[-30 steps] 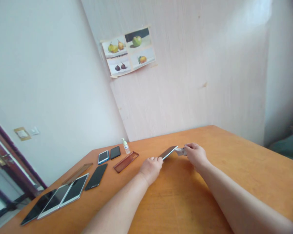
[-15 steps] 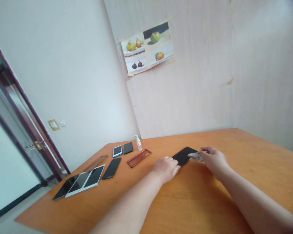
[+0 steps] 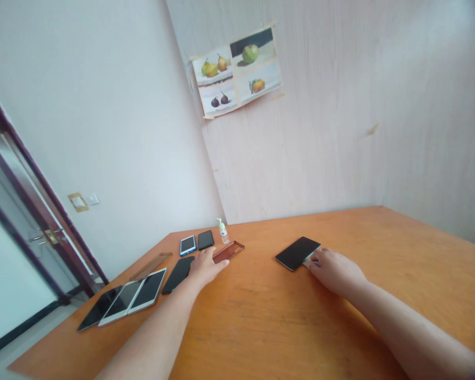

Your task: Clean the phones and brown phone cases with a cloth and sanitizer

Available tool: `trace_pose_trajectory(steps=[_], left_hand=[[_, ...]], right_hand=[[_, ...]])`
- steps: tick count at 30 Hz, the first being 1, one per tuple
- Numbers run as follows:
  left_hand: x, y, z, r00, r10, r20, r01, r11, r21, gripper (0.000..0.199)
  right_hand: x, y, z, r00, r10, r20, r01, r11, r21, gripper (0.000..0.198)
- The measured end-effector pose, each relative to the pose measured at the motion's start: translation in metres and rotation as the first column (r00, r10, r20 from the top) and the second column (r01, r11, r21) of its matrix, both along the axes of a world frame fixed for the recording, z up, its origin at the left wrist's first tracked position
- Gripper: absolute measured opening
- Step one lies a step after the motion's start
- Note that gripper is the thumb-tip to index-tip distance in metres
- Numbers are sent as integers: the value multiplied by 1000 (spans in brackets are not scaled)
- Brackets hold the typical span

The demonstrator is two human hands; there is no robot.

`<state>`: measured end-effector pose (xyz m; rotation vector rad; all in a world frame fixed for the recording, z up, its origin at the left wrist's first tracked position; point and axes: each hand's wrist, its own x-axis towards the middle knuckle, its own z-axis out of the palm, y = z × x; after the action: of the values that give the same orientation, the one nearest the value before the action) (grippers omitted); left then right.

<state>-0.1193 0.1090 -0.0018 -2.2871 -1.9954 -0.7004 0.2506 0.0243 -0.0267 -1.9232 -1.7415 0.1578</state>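
My left hand [image 3: 206,268] is open, thumb spread from the fingers, over the gap between a dark smartphone [image 3: 179,274] and a reddish-brown phone case [image 3: 233,250]. It covers part of both; whether it touches either I cannot tell. On the right, a black-screened tablet [image 3: 298,253] lies flat on the wooden table [image 3: 257,322]. My right hand [image 3: 336,272] is at its right edge, fingers closed on a white crumpled wipe [image 3: 309,258]. Only a small pale bit of that wipe shows under the fingertips.
A small pump bottle [image 3: 223,233] stands behind the case. A blue-edged phone [image 3: 188,246] and a black phone [image 3: 206,240] lie beside it. At left are a clear brownish case [image 3: 151,266], white-framed tablets [image 3: 147,290] and a dark tablet [image 3: 100,309].
My left hand has left the tablet and moved left to the phone case. My right hand has lowered against the tablet's right edge, covering most of the wipe. The view has shifted slightly.
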Motion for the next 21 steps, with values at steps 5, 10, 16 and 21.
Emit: trace_pose_trajectory(steps=[5,10,16,21], left_hand=[[-2,-3,-5,993,-55,105,61,997,-56,31],[-3,-5,-6,982,-51,182,54,999,-9,16],[1,-6,3,911,2,413,-46,994,96,23],[22,-17,13,714,-82,695,-8,992,125,41]], right_hand=[[1,0,1,995,21,95,-18,999,-32,14],[6,4,-1,992,-1,129,7,999,-50,17],[6,4,2,996,-56,68,59,998,-34,21],[4,7,2,997,-55,-51,55,998,3,29]])
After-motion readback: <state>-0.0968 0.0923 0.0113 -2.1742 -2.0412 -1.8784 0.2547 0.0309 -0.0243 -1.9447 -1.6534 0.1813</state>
